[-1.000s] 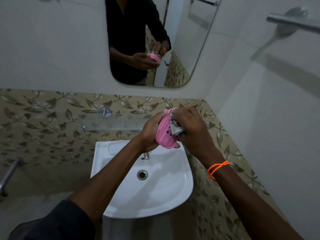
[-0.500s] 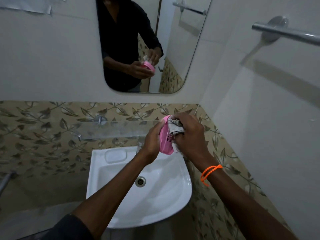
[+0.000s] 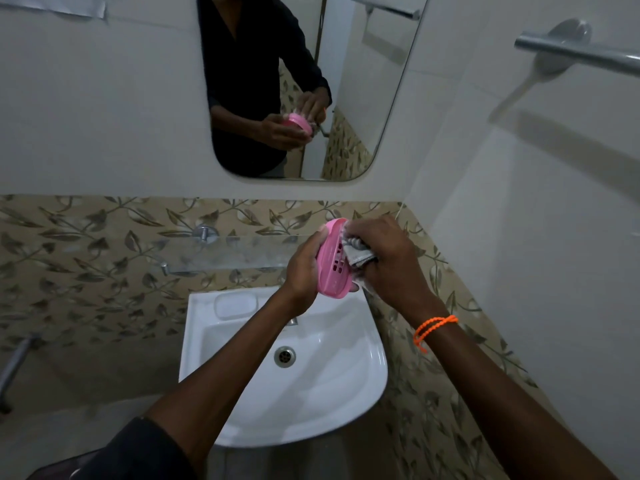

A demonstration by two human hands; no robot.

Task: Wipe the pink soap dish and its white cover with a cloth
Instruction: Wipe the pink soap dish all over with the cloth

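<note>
Your left hand (image 3: 304, 268) grips the pink soap dish (image 3: 333, 261) by its rim above the sink (image 3: 375, 372). Your right hand (image 3: 388, 265) presses the cloth (image 3: 358, 252) inside. Expect light, stiff, slippery plastic; grip the edges.

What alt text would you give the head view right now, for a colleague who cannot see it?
Over a white basin, the left hand holds a pink soap dish on edge while the right hand presses a grey cloth against its slotted face. A mirror above reflects the same action; a glass shelf runs along the leaf-patterned tiles.
</note>
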